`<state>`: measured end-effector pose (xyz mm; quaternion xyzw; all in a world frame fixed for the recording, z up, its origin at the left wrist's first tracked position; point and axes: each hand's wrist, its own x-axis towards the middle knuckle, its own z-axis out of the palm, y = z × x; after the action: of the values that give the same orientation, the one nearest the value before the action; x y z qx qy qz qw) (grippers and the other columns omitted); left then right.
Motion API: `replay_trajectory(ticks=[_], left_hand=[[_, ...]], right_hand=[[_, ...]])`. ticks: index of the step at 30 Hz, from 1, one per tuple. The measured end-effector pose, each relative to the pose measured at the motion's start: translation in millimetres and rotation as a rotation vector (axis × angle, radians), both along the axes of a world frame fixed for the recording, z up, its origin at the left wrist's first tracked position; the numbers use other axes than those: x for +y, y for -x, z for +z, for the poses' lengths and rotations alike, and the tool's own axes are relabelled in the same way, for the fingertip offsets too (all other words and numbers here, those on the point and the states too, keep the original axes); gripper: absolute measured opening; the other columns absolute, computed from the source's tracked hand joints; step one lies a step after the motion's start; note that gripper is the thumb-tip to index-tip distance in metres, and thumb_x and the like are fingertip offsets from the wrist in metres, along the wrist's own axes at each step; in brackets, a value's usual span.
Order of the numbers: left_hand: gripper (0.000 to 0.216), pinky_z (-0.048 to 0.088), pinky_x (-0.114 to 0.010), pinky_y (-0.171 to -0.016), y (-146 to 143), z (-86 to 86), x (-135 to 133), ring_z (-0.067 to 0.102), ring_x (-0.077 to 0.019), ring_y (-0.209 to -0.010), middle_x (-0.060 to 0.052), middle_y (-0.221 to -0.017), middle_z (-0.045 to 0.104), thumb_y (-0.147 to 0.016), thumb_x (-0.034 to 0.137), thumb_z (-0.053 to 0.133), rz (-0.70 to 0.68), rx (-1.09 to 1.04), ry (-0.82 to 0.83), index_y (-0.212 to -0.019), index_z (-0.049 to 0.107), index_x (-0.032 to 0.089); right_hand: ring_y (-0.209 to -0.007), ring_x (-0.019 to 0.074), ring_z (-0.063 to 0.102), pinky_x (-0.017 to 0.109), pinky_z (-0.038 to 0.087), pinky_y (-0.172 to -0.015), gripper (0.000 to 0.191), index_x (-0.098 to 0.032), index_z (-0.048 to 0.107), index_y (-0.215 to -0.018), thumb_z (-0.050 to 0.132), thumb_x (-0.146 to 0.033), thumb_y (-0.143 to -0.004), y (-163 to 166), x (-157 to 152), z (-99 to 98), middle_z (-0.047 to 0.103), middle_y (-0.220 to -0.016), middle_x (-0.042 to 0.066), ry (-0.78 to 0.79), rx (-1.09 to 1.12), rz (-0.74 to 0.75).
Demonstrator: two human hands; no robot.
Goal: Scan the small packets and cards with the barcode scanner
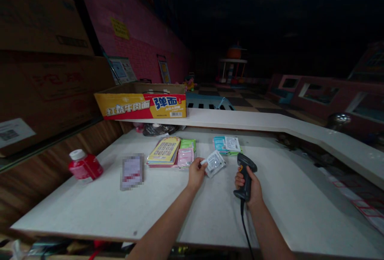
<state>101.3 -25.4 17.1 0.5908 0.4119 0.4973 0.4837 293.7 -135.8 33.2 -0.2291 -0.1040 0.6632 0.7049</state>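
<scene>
Between thumb and fingers, my left hand [197, 174] pinches the left edge of a small white and silver packet [215, 163] with printing on it, above the table. My right hand [253, 186] is wrapped round the handle of a dark barcode scanner [246, 178], its head upward and its cable hanging down. Behind the held packet lies a small pile of blue, white and green packets [220, 144]. To the left of my left hand are pink packets [185, 157] and green packets [188, 144], beside a stack of yellow-topped booklets or cards [164, 152].
On the white table [114, 216], a red bottle with a white cap [85, 167] and a blurred-out card [132, 171] are at left. A yellow and red open carton [144, 106] sits on the raised ledge [240, 119]. Large cardboard boxes [54, 88] are stacked at far left.
</scene>
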Motion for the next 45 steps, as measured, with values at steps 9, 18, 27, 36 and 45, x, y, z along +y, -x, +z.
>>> replay_trajectory(ticks=[9, 18, 27, 36, 45], left_hand=[[0.038, 0.037, -0.021, -0.047, 1, 0.0, 0, 0.048, -0.0102, -0.047, 0.004, -0.056, 0.052, -0.071, 0.053, 0.065, -0.016, -0.077, 0.027, -0.081, 0.058, 0.017], [0.028, 0.037, -0.020, -0.049, -1, -9.4, 2, 0.048, -0.0103, -0.052, 0.004, -0.060, 0.051, -0.075, 0.044, 0.061, -0.016, -0.078, 0.002, -0.082, 0.057, 0.017], [0.020, 0.037, -0.021, -0.050, 1, -1.2, 0, 0.050, -0.0102, -0.051, 0.004, -0.060, 0.053, -0.077, 0.035, 0.056, 0.013, 0.013, -0.042, -0.082, 0.059, 0.016], [0.022, 0.037, -0.021, -0.049, -1, -7.1, 1, 0.048, -0.0105, -0.052, 0.004, -0.061, 0.051, -0.077, 0.038, 0.057, -0.026, -0.046, -0.060, -0.082, 0.056, 0.017], [0.014, 0.039, -0.022, -0.055, -3, -7.9, -2, 0.053, -0.0124, -0.059, 0.002, -0.065, 0.055, -0.078, 0.030, 0.054, -0.032, 0.132, -0.117, -0.082, 0.059, 0.018]], right_hand=[[-0.038, 0.0056, 0.043, 0.014, 0.035, -0.034, 0.037, -0.018, 0.057, -0.080, 0.080, -0.045, -0.068, 11, 0, 14.2, 0.051, -0.051, -0.006, 0.150, -0.278, 0.010], [-0.031, 0.0117, 0.048, 0.020, 0.034, -0.029, 0.047, -0.019, 0.058, -0.092, 0.074, -0.057, -0.070, 23, -60, 39.0, 0.056, -0.048, -0.004, 0.173, -0.934, 0.146], [-0.034, 0.0104, 0.049, 0.020, 0.036, -0.033, 0.048, -0.018, 0.053, -0.082, 0.070, -0.062, -0.070, 29, -98, 55.2, 0.055, -0.049, -0.004, 0.290, -1.136, 0.168], [-0.035, 0.0099, 0.048, 0.020, 0.036, -0.033, 0.049, -0.018, 0.057, -0.088, 0.069, -0.063, -0.070, 31, -91, 53.9, 0.055, -0.052, -0.005, 0.285, -1.022, 0.126], [-0.040, 0.0060, 0.045, 0.015, 0.037, -0.035, 0.044, -0.016, 0.059, -0.080, 0.082, -0.049, -0.063, 9, -18, 32.6, 0.052, -0.052, -0.005, 0.174, -0.333, -0.046]])
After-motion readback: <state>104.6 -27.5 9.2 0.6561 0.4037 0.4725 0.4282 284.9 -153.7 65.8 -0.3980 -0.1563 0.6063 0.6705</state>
